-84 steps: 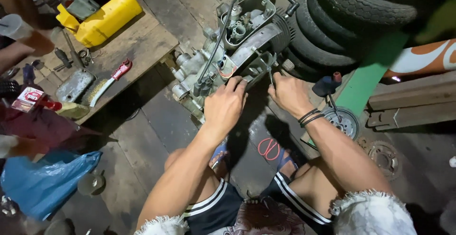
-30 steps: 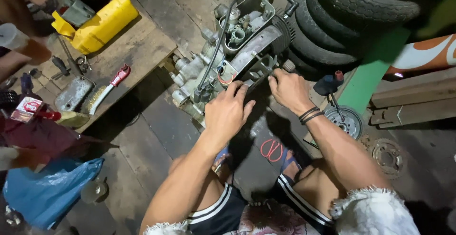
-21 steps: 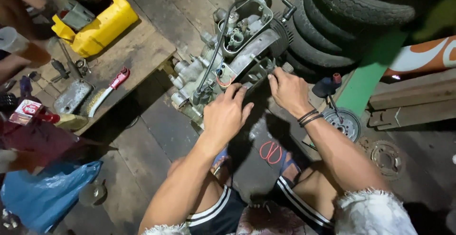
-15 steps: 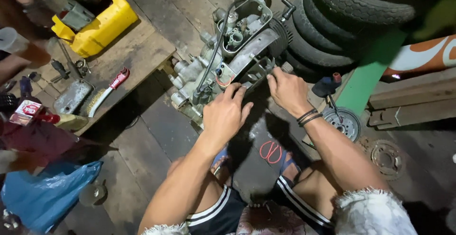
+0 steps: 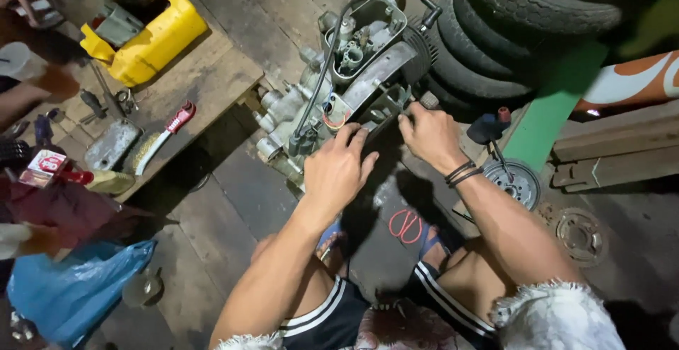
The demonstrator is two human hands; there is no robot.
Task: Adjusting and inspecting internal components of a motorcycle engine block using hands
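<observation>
- A grey metal engine (image 5: 346, 85) lies on its side on the plank floor (image 5: 233, 201), just ahead of the person's knees; everything below is placed against it.
- The left hand (image 5: 338, 170) rests on the near edge of the engine, fingers loosely spread and pressed on the casing beside a small part with red wire; it pinches nothing that can be seen.
- The right hand (image 5: 430, 134) is at the near right corner of the engine, fingers curled onto a small metal piece there; what exactly they pinch cannot be told. Dark bands circle its wrist.
- A black cable (image 5: 322, 74) runs from the top of the engine down to its near left side.
- Stacked black tyres (image 5: 509, 32) stand right of the engine, touching or nearly touching it.
- A green post (image 5: 552, 109) slants down beside the tyres, further right of the engine.
- A low wooden desk (image 5: 212, 74) stands left of the engine, carrying a yellow container (image 5: 152, 46) and a red-handled brush (image 5: 164, 134).
- A blue plastic bag (image 5: 71, 290) lies well left of the engine, nearer the person.
- A small toothed wheel (image 5: 520, 184) lies on the floor right of the engine, beyond the right wrist.
</observation>
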